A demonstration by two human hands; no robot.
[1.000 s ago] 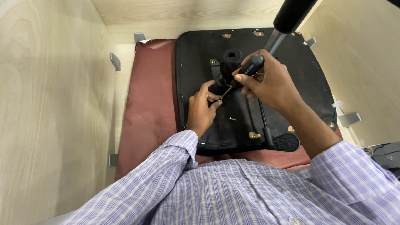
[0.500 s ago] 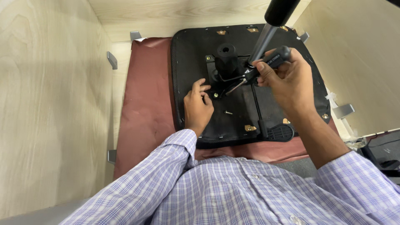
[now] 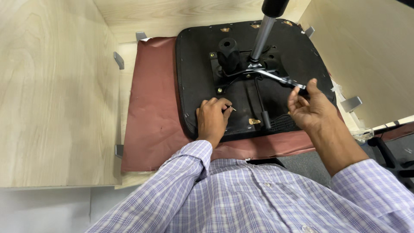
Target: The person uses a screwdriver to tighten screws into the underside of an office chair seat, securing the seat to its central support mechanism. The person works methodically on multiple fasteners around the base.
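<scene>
The left hand [image 3: 212, 118] rests knuckles-up on the black seat base [image 3: 194, 64], fingers curled in, thumb and forefinger pinched on a small screw [image 3: 232, 108] whose pale tip pokes out toward 3 o'clock. The right hand [image 3: 311, 108] is lifted off the base at about 3 o'clock from the left one, fingers bent and loosely closed round the dark grip end of a thin metal lever [image 3: 280, 80]; how tight that hold is I cannot tell, as the palm hides it. The lever runs from the fingers up toward 10 o'clock to the mechanism plate [image 3: 235, 75] at the middle of the base.

From the same plate a silver column [image 3: 262, 36] rises toward 12 o'clock and ends in a black sleeve [image 3: 274, 6] at the top edge of view. Just beside it, at 9 o'clock, stands a stubby black knob [image 3: 227, 52]. Brass-coloured bolts [image 3: 220, 90] sit at the plate's corners, and a brass fitting [image 3: 254, 122] lies near the base's lower edge, between the two hands.

The base lies upside down on a maroon sheet [image 3: 151, 112], which shows wide at 9 o'clock and as a strip at 6 o'clock. Pale wooden panels [image 3: 51, 86] box the work in on three sides, with small metal brackets [image 3: 118, 60] at their edges. At 4 o'clock, a black chair leg [image 3: 390, 157] shows on the grey floor. Checked shirt sleeves [image 3: 185, 181] fill the near foreground.
</scene>
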